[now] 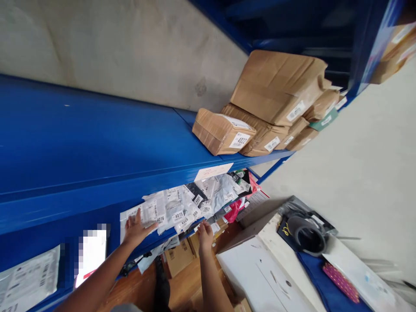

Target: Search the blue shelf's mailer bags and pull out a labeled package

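Observation:
My left hand rests with fingers spread on a white plastic mailer labelled 4016, on the lower blue shelf. Beside it lie a mailer marked 4015 and one marked 4009, overlapping. My right hand is at the shelf's front edge, below a mailer labelled 3024. Its fingers are curled together; whether anything small is between them cannot be made out. Further right are a pale blue mailer labelled 3005 and a bright pink package.
Above my hands runs a blue shelf carrying brown boxes, one labelled 4022. A bright, pixelated rectangle and another mailer lie at left. A white box and a table with a tape roll stand at right.

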A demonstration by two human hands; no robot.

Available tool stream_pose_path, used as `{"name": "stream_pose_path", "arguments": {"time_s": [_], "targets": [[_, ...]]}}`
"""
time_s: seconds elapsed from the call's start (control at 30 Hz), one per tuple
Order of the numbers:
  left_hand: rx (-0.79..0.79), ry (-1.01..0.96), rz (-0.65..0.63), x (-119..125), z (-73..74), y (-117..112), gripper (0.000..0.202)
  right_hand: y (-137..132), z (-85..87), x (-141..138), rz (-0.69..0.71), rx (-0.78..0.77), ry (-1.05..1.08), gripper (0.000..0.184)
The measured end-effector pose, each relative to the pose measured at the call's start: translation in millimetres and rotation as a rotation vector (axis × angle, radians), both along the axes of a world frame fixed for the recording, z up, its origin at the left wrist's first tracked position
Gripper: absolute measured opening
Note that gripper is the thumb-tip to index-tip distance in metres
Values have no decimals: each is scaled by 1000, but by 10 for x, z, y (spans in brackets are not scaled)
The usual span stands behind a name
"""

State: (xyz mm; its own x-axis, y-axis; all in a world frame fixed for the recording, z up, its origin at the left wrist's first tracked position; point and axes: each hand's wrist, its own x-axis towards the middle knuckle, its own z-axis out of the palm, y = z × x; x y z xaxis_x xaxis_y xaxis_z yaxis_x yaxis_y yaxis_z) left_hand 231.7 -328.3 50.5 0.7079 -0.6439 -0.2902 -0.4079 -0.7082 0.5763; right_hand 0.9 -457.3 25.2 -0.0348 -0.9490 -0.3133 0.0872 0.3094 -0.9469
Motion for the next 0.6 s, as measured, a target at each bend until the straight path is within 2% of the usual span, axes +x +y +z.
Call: {"name": "stream_pose_path", "arguments": {"time_s": [0.13, 0.2, 0.3, 0.37, 0.43, 0.53, 0.6], "targets": [[7, 69, 74, -121, 69, -381, 96, -478, 23, 153, 92, -64, 171, 27], [39, 78, 168, -223, 95, -584, 104, -522, 23, 226, 161, -111, 228, 28], [95, 65, 300, -347, 97, -799, 116, -399, 24, 304, 237, -227, 240, 25], [120, 52, 353, -395, 68, -855, 116, -311, 35, 352, 279, -304, 207, 28], [133, 41, 378, -415, 19, -856, 107, -301, 63, 403, 313, -350, 167, 33], [139, 18, 369, -415, -71, -813, 86, -458, 183, 444, 294, -370, 130, 39], [142, 3, 342, -432, -122, -797, 78, -624, 341, 396, 222, -374, 128, 40]]}}
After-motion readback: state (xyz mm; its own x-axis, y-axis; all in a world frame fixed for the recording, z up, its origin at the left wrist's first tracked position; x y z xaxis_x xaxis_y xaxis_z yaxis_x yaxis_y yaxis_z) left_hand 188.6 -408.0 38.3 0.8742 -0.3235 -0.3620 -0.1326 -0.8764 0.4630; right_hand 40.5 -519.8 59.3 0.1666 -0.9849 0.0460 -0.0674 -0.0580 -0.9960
